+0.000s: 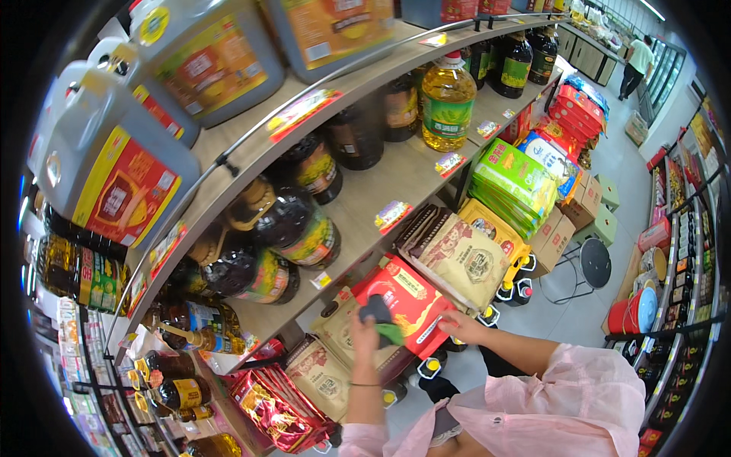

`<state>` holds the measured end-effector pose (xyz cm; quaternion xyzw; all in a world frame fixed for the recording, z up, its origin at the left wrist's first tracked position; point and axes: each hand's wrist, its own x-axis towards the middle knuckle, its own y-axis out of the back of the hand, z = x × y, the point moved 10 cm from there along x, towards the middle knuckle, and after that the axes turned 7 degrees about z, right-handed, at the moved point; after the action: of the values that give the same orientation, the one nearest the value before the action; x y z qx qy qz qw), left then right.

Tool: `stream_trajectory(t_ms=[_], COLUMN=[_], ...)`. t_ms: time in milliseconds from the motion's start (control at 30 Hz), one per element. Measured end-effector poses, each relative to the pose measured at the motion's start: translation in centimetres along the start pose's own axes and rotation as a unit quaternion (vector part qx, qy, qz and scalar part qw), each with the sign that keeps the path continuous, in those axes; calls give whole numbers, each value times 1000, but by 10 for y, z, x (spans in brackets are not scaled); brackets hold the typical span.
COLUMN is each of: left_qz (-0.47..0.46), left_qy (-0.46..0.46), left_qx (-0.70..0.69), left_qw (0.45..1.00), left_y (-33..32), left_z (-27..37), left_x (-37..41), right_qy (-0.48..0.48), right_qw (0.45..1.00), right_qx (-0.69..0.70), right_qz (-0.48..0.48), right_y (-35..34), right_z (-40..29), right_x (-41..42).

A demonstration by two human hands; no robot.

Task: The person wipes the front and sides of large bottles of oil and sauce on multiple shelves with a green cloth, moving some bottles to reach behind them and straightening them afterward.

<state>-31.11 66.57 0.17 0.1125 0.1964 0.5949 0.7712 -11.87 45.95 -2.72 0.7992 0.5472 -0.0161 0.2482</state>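
My left hand (pixel 366 337) is blurred and holds a dark grey and green cloth (pixel 381 320) over the left part of a red packaged bag (pixel 408 300). My right hand (pixel 460 327) rests at the right edge of that red bag, its fingers on the corner; whether they grip it is hard to tell. The red bag lies flat on the low stack, between beige-and-brown bags (pixel 465 260) on its upper right and more beige bags (pixel 325 380) on its lower left. Shiny red bags (pixel 280 408) stand further down.
Above the bags, a wooden shelf (pixel 377 177) bears dark oil bottles and a clear bottle of yellow oil (pixel 448 103). Large jugs (pixel 131 183) fill the upper shelf. Cartons (pixel 551 240) and a round black stool (pixel 595 263) stand right. A person (pixel 637 63) is far down the aisle.
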Motion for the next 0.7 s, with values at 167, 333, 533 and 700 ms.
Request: stream_trajectory(t_ms=[167,333,533,700], left_qz=[-47,82,43,-7], left_qy=[20,12,179,200], left_qx=[-203,-184,-183,-137], left_qw=[978,979,966,970], left_y=[-144,-144,-208,-223], left_z=[36,116,93,56], left_x=[-67,-102,-179,-246], right_qy=[-35,191,323,232], right_qw=[952,981,818,847], right_qx=[260,-18,-474,-476], right_qz=[-158,3,40,42], right_y=[4,103,115,158], right_z=[-61,-129,-138,-136], right_x=[90,210,372,416])
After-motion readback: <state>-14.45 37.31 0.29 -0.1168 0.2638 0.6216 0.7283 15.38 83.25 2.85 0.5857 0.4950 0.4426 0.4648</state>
